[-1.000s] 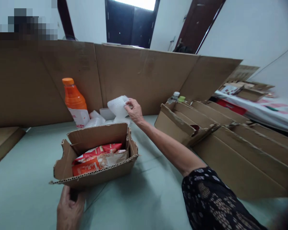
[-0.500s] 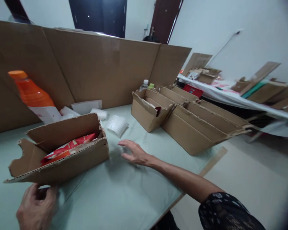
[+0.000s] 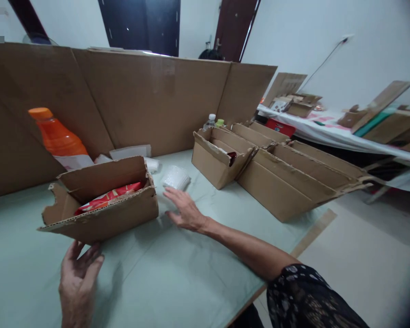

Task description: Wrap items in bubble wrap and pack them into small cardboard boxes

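Standing beside the pale green surface point(image 3: 191, 282), I note a small cardboard box point(image 3: 102, 218) resting on it towards the near left, its top flaps raised and its front edge torn. Red and orange packets point(image 3: 107, 199) lie inside, only their upper edges showing.

The person's left hand point(image 3: 78, 280) lies just in front of the box, palm turned inward, fingers spread wide and holding nothing. The fingertips reach the box's lower front edge; whether they touch it I cannot tell.

The right hand point(image 3: 184, 212) is stretched out flat, palm down, just beside the box's right end. Its fingers are open and splayed, empty, low over or on the surface. A bubble wrap pad point(image 3: 176, 178) lies just beyond the fingertips, apart from them.

Behind the box stands an orange bottle point(image 3: 58, 140), tilted in this view, with white foam pieces point(image 3: 130, 151) beside it. A cardboard wall point(image 3: 150, 100) runs along the far edge of the surface.

To the right, a row of larger cartons point(image 3: 287, 182) lies on the surface, well apart from both hands. Two small bottles point(image 3: 211, 121) stand behind the nearest carton. Further right, a white-covered table point(image 3: 331, 134) carries more cardboard.
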A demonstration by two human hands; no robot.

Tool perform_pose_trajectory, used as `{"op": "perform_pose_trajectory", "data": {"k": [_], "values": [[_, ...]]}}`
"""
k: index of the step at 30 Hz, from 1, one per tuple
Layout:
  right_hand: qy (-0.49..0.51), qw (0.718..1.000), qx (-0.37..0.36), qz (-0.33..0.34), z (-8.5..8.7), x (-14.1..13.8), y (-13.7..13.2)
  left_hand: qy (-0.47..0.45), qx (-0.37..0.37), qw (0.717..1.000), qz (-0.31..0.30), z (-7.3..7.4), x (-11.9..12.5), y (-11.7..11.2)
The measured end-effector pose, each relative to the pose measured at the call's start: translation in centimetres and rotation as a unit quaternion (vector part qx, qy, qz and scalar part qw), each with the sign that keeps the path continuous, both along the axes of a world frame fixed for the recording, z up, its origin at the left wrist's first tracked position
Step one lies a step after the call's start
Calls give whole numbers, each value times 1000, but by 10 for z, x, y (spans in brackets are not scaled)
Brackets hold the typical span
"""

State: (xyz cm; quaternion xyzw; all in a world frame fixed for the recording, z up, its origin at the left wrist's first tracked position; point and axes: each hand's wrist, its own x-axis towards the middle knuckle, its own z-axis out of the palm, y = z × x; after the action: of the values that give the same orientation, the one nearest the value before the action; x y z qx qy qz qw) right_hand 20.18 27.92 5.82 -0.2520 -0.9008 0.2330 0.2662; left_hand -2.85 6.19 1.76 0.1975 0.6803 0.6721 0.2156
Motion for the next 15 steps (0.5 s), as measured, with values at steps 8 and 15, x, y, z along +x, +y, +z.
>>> {"op": "perform_pose_trajectory", "data": {"k": [8, 15], "values": [[-87, 981, 27, -172, 22, -8, 83, -13, -20, 999, 45, -1, -1, 0], [-24, 982, 13, -188, 64, 27, 80, 2, -64, 994, 85, 9, 1, -2]]}}
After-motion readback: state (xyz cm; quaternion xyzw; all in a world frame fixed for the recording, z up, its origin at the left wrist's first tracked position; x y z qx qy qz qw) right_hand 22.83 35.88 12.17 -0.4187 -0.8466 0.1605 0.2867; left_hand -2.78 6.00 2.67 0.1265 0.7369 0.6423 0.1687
